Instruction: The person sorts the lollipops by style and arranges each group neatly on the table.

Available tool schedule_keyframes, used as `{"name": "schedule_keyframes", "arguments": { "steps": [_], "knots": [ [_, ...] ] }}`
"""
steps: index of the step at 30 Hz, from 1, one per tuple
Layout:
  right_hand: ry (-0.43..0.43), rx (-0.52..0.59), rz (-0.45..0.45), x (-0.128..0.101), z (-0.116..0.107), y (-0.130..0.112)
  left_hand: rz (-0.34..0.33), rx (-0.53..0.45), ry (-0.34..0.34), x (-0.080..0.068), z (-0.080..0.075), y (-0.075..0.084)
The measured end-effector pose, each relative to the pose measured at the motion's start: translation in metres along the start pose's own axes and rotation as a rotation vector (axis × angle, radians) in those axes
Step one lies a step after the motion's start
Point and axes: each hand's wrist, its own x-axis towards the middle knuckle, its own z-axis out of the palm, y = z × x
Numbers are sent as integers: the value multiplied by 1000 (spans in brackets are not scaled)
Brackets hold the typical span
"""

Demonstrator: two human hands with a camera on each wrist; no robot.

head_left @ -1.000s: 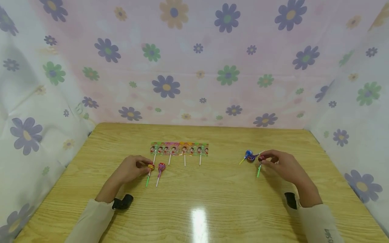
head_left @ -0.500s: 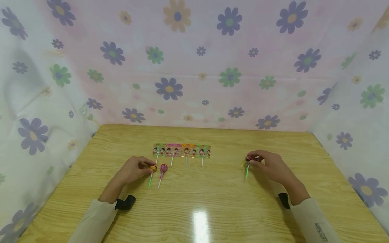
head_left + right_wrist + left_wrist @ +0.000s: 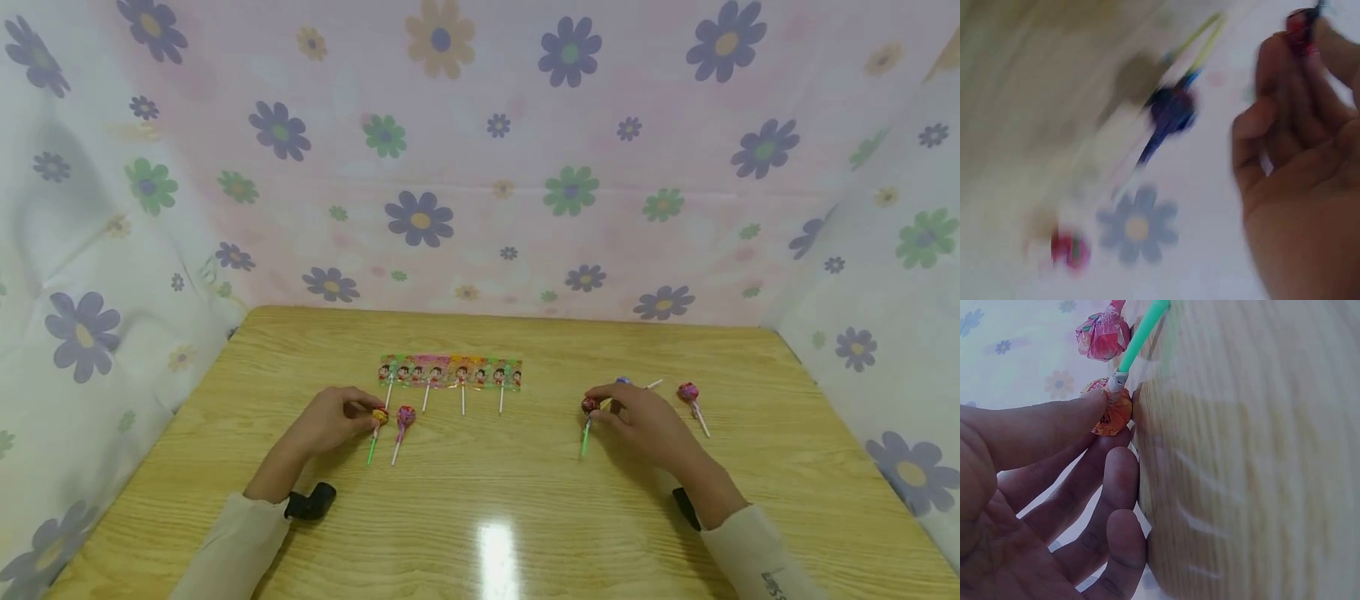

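My left hand (image 3: 339,418) pinches the wrapped head of an orange lollipop (image 3: 1116,415) with a green stick, down at the table top. Just right of it lies a pink lollipop (image 3: 406,416) on a white stick. Between thumb and fingers of my right hand (image 3: 643,423) is a dark red lollipop (image 3: 590,406), its green stick pointing toward me. In the blurred right wrist view, a dark blue and purple lollipop pair (image 3: 1172,111) shows beyond that hand; in the head view they are mostly hidden behind the fingers.
A strip of several flat packaged lollipops (image 3: 450,373) lies behind the left hand, white sticks toward me. Another pink lollipop (image 3: 688,392) rests right of my right hand. The wooden table (image 3: 480,475) is walled by flowered cloth (image 3: 480,167) at the back and sides.
My right hand has moved left with the dark red lollipop, away from the blue and purple ones. A pink lollipop at the right has come into sight. My left hand stays in place.
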Motion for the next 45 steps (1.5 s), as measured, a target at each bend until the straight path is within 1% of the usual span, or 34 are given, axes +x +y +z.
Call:
{"name": "schedule_keyframes", "arguments": {
  "steps": [3, 8, 13, 18, 24, 26, 29, 33, 37, 41, 45],
  "knots": [
    [1, -22, 22, 1, 4, -15, 8, -3, 2, 1, 0, -1],
    [-8, -58, 1, 3, 10, -36, 7, -9, 1, 1, 0, -1],
    [-4, -53, -9, 8, 15, -44, 12, -1, 4, 1, 0, 1],
    [-43, -47, -19, 17, 20, -51, 4, 2, 5, 0, -1, 2],
    [-88, -78, -47, 28, 29, -62, 1, 2, 0, 0, 0, 1],
    [-100, -82, -43, 30, 32, -67, 1, 2, 3, 0, 0, 1],
    [-98, -87, -57, 34, 36, -74, 5, 4, 7, 0, 0, 1],
    [-65, -107, -102, 38, 43, -86, 7, 5, 5, 1, 0, 1],
    [-54, -79, -113, 42, 48, -98, -1, -4, 2, 1, 0, 0],
    [-72, -37, -86, 46, 53, -106, -14, -15, -3, 1, 0, 0],
    [-95, 0, -80, 52, 57, -113, -21, -22, -15, 0, 0, 1]
  ]
}}
